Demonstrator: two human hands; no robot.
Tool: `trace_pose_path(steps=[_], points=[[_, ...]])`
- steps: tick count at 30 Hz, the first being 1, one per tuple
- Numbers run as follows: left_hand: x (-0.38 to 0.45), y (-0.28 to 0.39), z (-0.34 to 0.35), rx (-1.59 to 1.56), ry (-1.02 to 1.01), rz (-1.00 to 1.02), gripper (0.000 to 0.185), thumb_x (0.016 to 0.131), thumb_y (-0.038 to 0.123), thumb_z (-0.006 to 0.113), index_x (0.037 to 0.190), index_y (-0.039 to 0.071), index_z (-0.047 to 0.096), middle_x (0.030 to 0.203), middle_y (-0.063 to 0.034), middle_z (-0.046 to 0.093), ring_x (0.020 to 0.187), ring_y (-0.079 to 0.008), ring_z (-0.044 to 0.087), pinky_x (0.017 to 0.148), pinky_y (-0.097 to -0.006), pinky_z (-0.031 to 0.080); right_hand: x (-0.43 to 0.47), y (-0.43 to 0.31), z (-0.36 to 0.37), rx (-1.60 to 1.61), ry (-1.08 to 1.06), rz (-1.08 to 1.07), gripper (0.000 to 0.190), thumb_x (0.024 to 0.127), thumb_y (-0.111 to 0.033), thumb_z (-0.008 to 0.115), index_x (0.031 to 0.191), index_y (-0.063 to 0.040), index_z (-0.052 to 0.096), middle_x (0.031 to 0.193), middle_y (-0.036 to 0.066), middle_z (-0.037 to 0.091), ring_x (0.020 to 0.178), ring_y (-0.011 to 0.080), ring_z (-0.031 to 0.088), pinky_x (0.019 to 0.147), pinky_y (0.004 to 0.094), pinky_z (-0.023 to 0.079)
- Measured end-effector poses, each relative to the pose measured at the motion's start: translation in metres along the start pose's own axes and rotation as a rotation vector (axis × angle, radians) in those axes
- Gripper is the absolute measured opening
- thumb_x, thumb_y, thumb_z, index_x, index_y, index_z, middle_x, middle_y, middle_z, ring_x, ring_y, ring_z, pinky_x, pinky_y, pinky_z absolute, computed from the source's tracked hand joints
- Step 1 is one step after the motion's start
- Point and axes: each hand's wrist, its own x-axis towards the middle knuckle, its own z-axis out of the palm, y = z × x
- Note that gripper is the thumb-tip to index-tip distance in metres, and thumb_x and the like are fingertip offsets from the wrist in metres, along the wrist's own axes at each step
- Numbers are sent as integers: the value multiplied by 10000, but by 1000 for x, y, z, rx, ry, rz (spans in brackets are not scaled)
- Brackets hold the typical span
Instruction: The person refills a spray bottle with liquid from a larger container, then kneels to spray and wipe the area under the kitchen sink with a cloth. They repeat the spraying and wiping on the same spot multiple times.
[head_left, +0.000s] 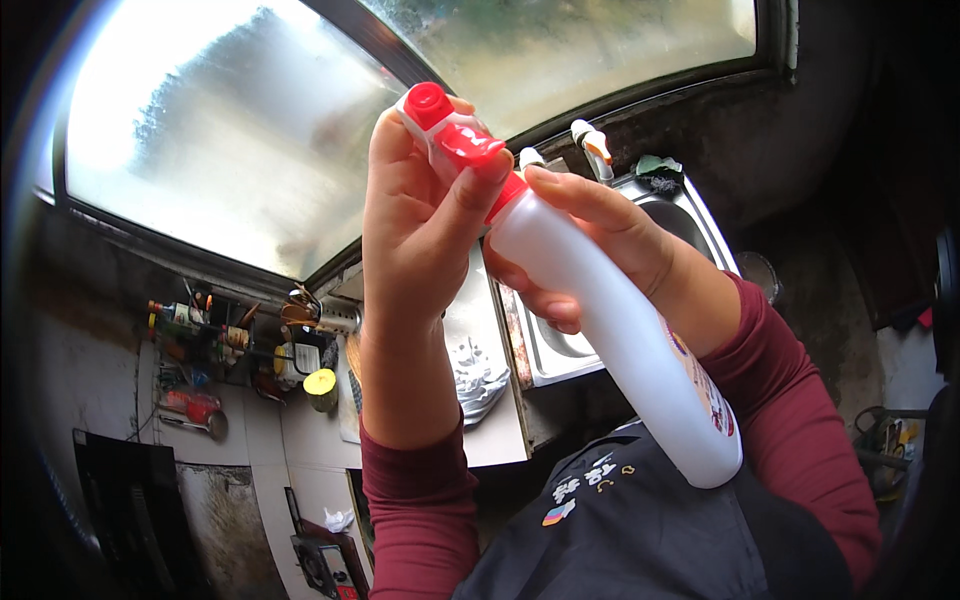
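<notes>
Tilted across the middle of the view is a white plastic spray bottle (600, 300) with a label on its right side. Its red and white trigger head (450, 135) points to the upper left. My left hand (424, 202) wraps around this head, the thumb lying by the red trigger (471, 146). Just below the red collar (508, 196), my right hand (600, 225) grips the bottle's neck and upper body, thumb near the collar. The bottle's lower end lies in front of my dark apron (622, 525).
Behind my right hand is a stainless steel sink (709, 214) with a white-handled tap (596, 150). A grey plastic bag (480, 382) lies on the counter. Bottles and jars stand on a rack (240, 337) at left, near a gas stove (326, 566). Frosted windows (225, 142) rise beyond.
</notes>
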Motion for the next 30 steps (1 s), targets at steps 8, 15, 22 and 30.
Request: trace_pose_path(steps=[8,15,22,30], points=[[-1,0,9,119,43,83,262,927,68,676,1127,37,510,1029,-58,585,906,-94,583,793,-232,488,0,6,4,-62,-32,-31,498,1018,-454,441,1063,28,555,837,150,606,537,191,653,429,262,566],[0,3,6,281,101,-69,145,954,109,654,1040,18,581,1102,-103,637,906,-97,595,797,-239,493,-3,11,-1,-139,75,-98,447,1018,-445,461,1091,-11,540,840,145,607,542,173,635,450,263,565],[-5,-47,-14,292,80,-134,214,977,211,631,1072,23,590,1143,-163,668,1015,-198,619,903,-328,492,-2,15,-50,-174,122,-91,398,1007,-421,521,1096,-34,555,885,112,641,662,186,671,517,304,578],[-32,-133,-32,171,145,-260,209,987,232,625,1045,37,575,1080,-87,680,936,-130,612,847,-280,495,-8,36,-101,-191,282,-157,347,1009,-373,539,1234,-110,509,849,96,606,590,170,640,486,265,558]])
